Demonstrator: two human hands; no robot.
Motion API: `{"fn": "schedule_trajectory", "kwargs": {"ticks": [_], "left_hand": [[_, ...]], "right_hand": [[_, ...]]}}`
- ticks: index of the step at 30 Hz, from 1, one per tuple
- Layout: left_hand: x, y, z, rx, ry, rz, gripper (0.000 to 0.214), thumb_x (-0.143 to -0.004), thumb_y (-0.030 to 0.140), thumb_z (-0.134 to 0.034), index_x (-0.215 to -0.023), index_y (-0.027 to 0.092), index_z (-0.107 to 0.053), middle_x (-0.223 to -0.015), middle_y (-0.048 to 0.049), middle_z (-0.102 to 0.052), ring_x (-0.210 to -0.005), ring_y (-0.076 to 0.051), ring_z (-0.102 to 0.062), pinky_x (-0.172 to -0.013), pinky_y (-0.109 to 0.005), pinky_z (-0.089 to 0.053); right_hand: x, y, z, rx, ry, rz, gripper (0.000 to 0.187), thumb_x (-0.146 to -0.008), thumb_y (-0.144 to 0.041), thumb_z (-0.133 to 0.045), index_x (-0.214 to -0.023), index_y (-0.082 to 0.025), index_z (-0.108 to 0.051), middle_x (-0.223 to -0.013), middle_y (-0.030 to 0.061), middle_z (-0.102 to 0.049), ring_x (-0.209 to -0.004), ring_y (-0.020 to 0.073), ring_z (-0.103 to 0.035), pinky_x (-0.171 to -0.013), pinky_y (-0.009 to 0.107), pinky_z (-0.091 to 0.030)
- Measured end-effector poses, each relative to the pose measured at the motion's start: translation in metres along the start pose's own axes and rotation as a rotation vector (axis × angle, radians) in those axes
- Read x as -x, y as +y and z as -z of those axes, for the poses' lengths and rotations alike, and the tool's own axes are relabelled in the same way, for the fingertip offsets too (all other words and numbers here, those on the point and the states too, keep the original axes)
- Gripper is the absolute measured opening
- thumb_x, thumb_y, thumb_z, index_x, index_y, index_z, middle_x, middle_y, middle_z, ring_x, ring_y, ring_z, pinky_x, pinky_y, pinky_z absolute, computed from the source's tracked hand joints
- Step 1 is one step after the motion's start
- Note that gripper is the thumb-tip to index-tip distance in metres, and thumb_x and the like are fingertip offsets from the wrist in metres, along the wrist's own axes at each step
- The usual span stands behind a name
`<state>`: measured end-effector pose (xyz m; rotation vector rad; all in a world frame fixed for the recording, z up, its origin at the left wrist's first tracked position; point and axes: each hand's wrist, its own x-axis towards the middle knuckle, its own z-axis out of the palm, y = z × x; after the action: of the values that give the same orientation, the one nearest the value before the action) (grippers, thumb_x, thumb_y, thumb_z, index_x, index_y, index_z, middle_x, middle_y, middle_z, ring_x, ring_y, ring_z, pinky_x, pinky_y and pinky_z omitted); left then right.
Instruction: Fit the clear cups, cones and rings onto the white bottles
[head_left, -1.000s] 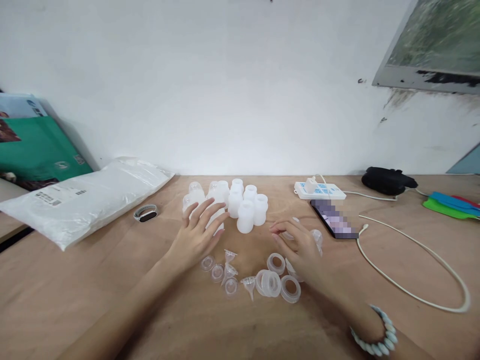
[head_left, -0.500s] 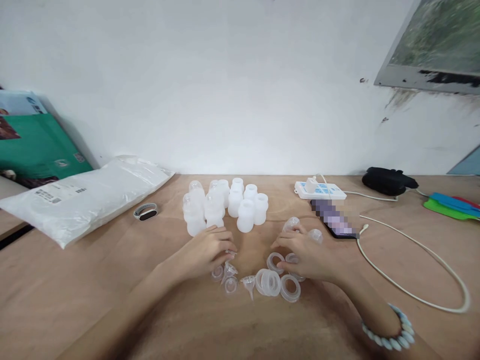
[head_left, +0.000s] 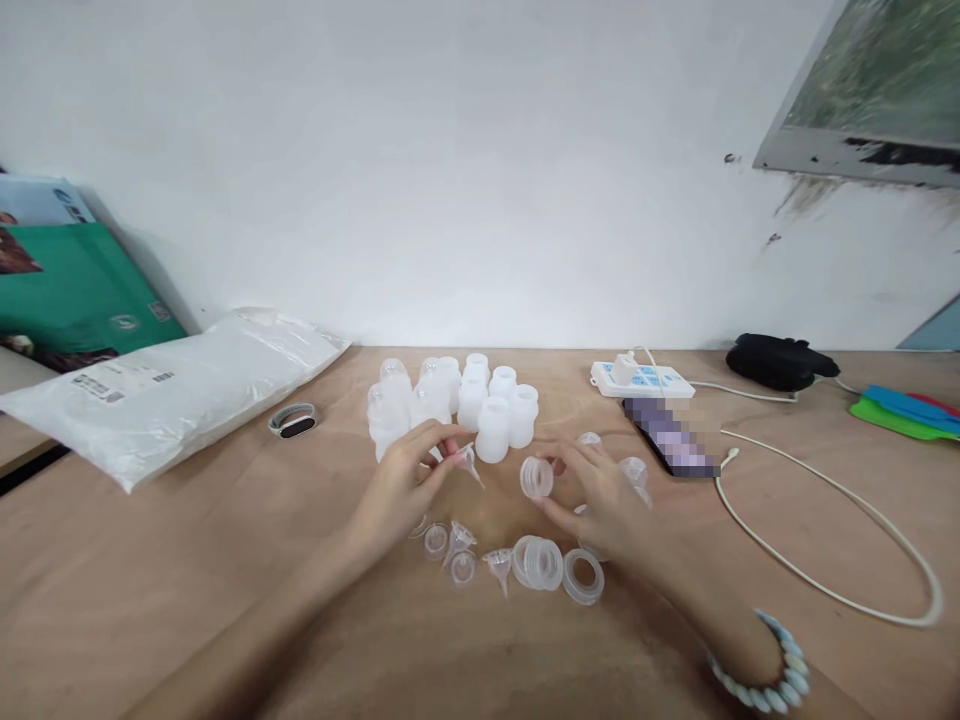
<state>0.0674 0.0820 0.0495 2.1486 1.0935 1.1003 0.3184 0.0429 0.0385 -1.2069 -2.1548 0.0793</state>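
Observation:
Between thumb and fingers, my left hand (head_left: pixel 411 475) pinches a small clear funnel-shaped piece (head_left: pixel 468 462), its thin stem pointing down and right. My right hand (head_left: pixel 596 490) grips a translucent threaded ring (head_left: pixel 537 478) by its edge, raised and facing the funnel piece with a gap between them. Below lie several overlapping rings (head_left: pixel 541 563), a single ring (head_left: pixel 583 577), another funnel piece (head_left: pixel 499 566) and a few small clear pieces (head_left: pixel 463 568). Several white translucent bottles (head_left: pixel 493 430) stand behind, some on the left with clear domed caps (head_left: pixel 394 370). More clear domes (head_left: pixel 634 470) sit partly behind my right hand.
At left are a white plastic package (head_left: pixel 187 390) and a fitness band (head_left: pixel 293 421). To the right lie a phone (head_left: pixel 667 437), a power strip (head_left: pixel 642 379), a looped white cable (head_left: pixel 832 487), a black case (head_left: pixel 780 362) and coloured flat pieces (head_left: pixel 904 412). A wall stands behind.
Both hands have risen from the table pieces. My left hand has lifted the funnel piece toward the bottles; my right hand has picked up a ring and turned it toward the left.

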Motion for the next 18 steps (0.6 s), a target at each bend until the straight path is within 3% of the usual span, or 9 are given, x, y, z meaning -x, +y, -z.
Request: {"fn": "schedule_trajectory", "kwargs": {"ticks": [3, 6, 11, 18], "left_hand": [[0.005, 0.009, -0.011, 0.189, 0.1, 0.121, 0.018, -0.09, 0.029, -0.058, -0.103, 0.02, -0.066, -0.086, -0.0012, -0.061, -0.078, -0.016, -0.061, -0.065, -0.024, -0.05], [0.013, 0.017, -0.024, 0.316, 0.082, 0.175, 0.017, -0.089, 0.029, -0.061, -0.102, 0.019, -0.064, -0.084, -0.0003, -0.06, -0.075, -0.014, -0.061, -0.065, -0.024, -0.049], [0.026, 0.029, -0.04, 0.416, 0.007, 0.184, 0.011, -0.089, 0.027, -0.06, -0.097, 0.019, -0.063, -0.084, -0.0009, -0.063, -0.072, -0.015, -0.061, -0.063, -0.024, -0.05], [0.033, 0.04, -0.041, 0.362, -0.036, 0.093, 0.016, -0.091, 0.023, -0.06, -0.107, 0.022, -0.063, -0.091, -0.0011, -0.064, -0.083, -0.016, -0.066, -0.075, -0.028, -0.054]], "right_hand": [[0.003, -0.012, -0.01, -0.069, 0.133, 0.101, 0.028, -0.083, -0.017, -0.064, -0.11, -0.019, -0.055, -0.097, 0.0074, -0.066, -0.089, 0.0249, -0.062, -0.077, 0.04, -0.05], [0.006, -0.021, -0.019, -0.059, 0.194, 0.151, 0.028, -0.085, -0.019, -0.065, -0.111, -0.019, -0.054, -0.098, 0.0079, -0.067, -0.089, 0.0255, -0.062, -0.077, 0.04, -0.05], [0.008, -0.027, -0.023, -0.033, 0.193, 0.183, 0.026, -0.087, -0.018, -0.063, -0.112, -0.019, -0.054, -0.103, 0.0105, -0.069, -0.091, 0.0277, -0.064, -0.076, 0.042, -0.052], [0.009, -0.028, -0.023, -0.031, 0.193, 0.207, 0.029, -0.086, -0.014, -0.058, -0.115, -0.016, -0.054, -0.103, 0.0133, -0.067, -0.094, 0.0282, -0.064, -0.076, 0.042, -0.057]]}}
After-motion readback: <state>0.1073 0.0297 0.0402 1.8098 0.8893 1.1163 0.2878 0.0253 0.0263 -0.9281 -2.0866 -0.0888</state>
